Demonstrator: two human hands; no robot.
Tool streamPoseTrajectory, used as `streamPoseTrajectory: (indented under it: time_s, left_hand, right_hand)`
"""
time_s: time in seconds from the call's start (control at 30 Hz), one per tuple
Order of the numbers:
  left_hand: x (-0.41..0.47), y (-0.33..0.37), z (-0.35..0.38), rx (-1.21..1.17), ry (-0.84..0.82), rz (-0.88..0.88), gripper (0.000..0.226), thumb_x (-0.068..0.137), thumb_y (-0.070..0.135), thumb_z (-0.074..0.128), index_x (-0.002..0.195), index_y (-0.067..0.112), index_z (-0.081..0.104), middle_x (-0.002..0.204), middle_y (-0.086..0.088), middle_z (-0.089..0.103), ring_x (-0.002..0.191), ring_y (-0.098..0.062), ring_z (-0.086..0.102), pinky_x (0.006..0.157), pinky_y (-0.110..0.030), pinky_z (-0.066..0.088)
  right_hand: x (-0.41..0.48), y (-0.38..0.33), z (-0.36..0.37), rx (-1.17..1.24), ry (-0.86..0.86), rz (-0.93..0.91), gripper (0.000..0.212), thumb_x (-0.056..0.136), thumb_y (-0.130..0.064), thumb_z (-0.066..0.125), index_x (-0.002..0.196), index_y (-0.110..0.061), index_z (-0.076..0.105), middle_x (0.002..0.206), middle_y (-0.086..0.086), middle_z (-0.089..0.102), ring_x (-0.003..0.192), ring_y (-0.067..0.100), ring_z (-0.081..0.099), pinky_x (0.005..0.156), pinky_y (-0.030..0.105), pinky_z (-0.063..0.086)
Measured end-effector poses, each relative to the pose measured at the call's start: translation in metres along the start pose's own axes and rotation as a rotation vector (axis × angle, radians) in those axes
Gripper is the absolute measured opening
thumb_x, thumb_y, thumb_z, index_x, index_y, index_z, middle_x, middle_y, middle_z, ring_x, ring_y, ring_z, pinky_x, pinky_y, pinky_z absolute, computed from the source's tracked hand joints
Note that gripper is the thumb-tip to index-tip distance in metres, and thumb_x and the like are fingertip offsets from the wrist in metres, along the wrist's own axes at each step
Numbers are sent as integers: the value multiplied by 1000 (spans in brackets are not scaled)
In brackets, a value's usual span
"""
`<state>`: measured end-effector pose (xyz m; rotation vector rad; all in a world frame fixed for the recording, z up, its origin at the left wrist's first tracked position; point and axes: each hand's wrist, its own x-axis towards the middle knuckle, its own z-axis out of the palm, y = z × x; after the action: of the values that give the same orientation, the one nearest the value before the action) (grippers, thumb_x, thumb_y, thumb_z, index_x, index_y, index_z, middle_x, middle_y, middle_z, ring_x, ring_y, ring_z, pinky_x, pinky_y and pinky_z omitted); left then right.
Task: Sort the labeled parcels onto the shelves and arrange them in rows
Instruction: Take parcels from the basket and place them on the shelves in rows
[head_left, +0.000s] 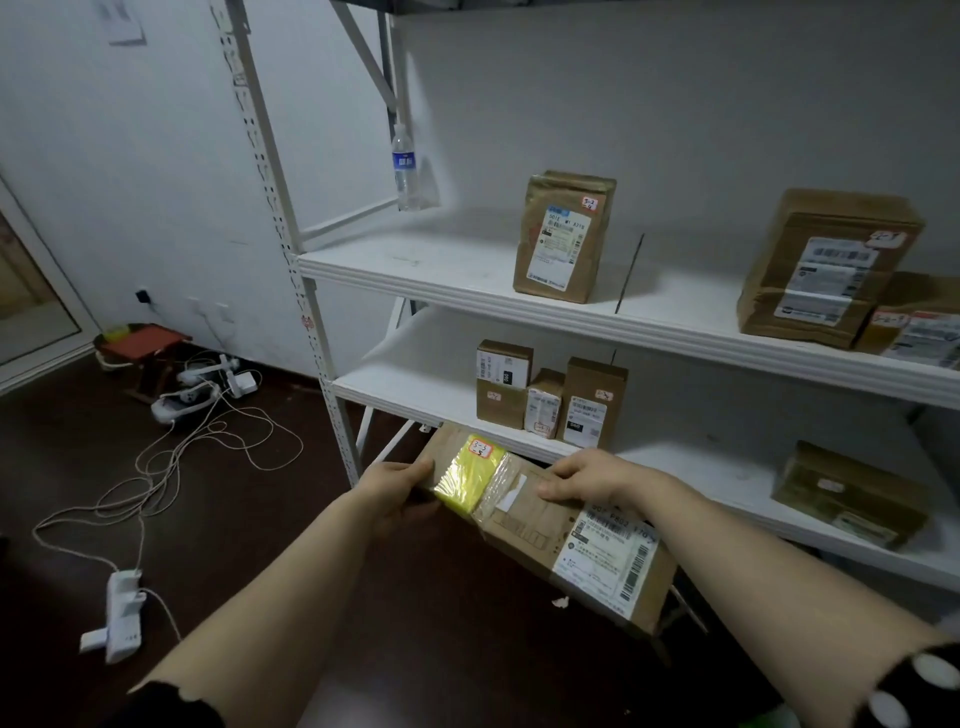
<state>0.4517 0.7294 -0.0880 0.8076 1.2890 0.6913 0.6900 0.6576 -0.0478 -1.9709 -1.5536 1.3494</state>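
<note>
I hold a long brown cardboard parcel (524, 525) with yellow tape, a handwritten tag and a white shipping label, just in front of the lower shelf (415, 400). My left hand (395, 483) grips its left end. My right hand (587, 478) holds its far edge near the middle, fingers curled over the top. On the lower shelf stand three small labelled boxes (550, 400) in a row, and a flat parcel (852, 493) lies to the right. The upper shelf (441, 265) carries an upright parcel (563, 236) and stacked parcels (826, 265) at the right.
A water bottle (405, 169) stands at the back left of the upper shelf. The white rack upright (291, 249) rises at the left. Power strips (122, 616) and tangled cables (197, 447) lie on the dark floor, beside a small red stool (143, 345).
</note>
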Motion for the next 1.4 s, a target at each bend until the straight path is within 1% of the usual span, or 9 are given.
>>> streamPoseTrajectory:
  time_s: [0.1, 0.23, 0.37, 0.47, 0.53, 0.7, 0.87, 1.23, 1.4]
  left_hand:
    - [17, 21, -50, 28, 12, 6, 18, 93, 10, 58, 97, -8, 58, 89, -19, 62, 79, -27, 62, 48, -31, 58]
    - [42, 42, -100, 69, 15, -5, 25, 94, 10, 58, 111, -8, 56, 100, -24, 62, 90, -34, 63, 76, -46, 57]
    - [63, 55, -121, 78, 5, -25, 25, 87, 22, 65, 104, 5, 57, 94, -15, 62, 80, -27, 61, 59, -34, 54]
    - [85, 66, -134, 89, 4, -33, 63, 60, 47, 77, 104, 4, 63, 94, -15, 60, 85, -29, 56, 76, -37, 44]
    - [102, 77, -142, 179, 24, 16, 69, 61, 54, 75, 105, 3, 65, 95, -14, 60, 87, -25, 55, 76, -32, 40]
    - [175, 103, -152, 299, 114, 122, 51, 85, 49, 63, 108, 5, 68, 96, -11, 65, 70, -15, 56, 58, -23, 42]
    - [257, 131, -157, 362, 239, 173, 49, 81, 37, 73, 115, 2, 67, 106, -13, 70, 104, -25, 64, 93, -37, 48]
    - [424, 143, -165, 514, 271, 179, 31, 88, 17, 64, 117, 4, 67, 106, -17, 69, 106, -34, 63, 94, -42, 48]
    - [485, 147, -157, 601, 192, 235, 33, 93, 14, 58, 123, 3, 62, 118, -14, 64, 110, -26, 57, 86, -29, 38]
  right_hand:
    - [27, -35, 34, 57, -5, 22, 22, 89, -27, 65, 109, -20, 68, 97, -3, 70, 88, 9, 67, 70, 22, 52]
    - [52, -74, 68, 70, 25, 22, 31, 84, -26, 70, 114, -16, 66, 100, -2, 68, 87, 8, 65, 69, 20, 52]
    - [81, -98, 89, 79, 89, 47, 35, 77, -13, 77, 111, -10, 68, 103, 5, 68, 91, 15, 65, 76, 26, 55]
    - [115, -112, 100, 43, 162, 45, 40, 72, -13, 79, 110, -13, 65, 108, 4, 66, 98, 17, 63, 88, 32, 54]
    - [142, -119, 102, -14, 221, 51, 49, 71, -16, 80, 116, -17, 60, 112, 0, 60, 101, 16, 58, 87, 29, 51]
    - [219, -134, 92, -158, 320, 46, 56, 71, -21, 77, 122, -20, 54, 122, 0, 51, 112, 18, 51, 91, 29, 45]
    - [315, -144, 74, -259, 379, -18, 55, 73, -18, 71, 125, -23, 55, 125, 0, 51, 117, 21, 47, 97, 30, 38]
    - [481, -142, 74, -510, 411, -15, 46, 86, -16, 64, 129, -19, 50, 131, 3, 51, 123, 24, 38, 101, 33, 32]
    - [537, -137, 68, -528, 428, 50, 69, 78, -5, 70, 139, -16, 41, 136, 6, 47, 127, 27, 37, 105, 34, 31]
